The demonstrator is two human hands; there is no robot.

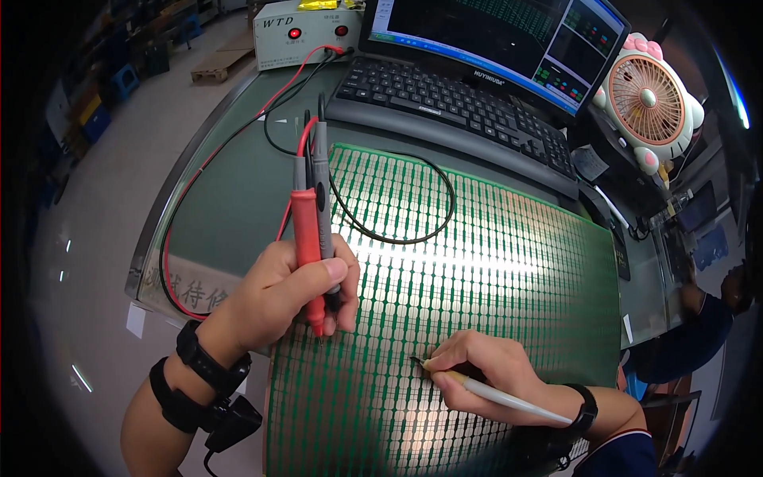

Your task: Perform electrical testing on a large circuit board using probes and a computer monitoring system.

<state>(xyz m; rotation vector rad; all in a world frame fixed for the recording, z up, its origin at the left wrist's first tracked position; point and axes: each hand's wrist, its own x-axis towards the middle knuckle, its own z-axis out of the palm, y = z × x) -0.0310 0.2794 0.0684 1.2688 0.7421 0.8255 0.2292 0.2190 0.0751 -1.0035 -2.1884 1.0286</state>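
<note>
Centre frame: left hand (pixel 278 290) clamped on red and grey test probes (pixel 310 215); right hand (pixel 477 374), lower centre, grips a pale pen (pixel 509 397). Both tips touch the green circuit panel (pixel 509 262) on the worktop (pixel 230 199). Panel likely thin, flexible, fragile; best held by its edges.

A green-topped workbench (pixel 238 191) with a metal front edge is seen — a large green circuit panel (pixel 493 270) is laid flat across its middle. Behind it, a black keyboard (pixel 453 107) & monitor (pixel 509 40) are set; a grey test box (pixel 306 32) at rear left, a pink desk fan (pixel 650 99) at rear right — red/black leads (pixel 238 135) trailed over the top.
</note>
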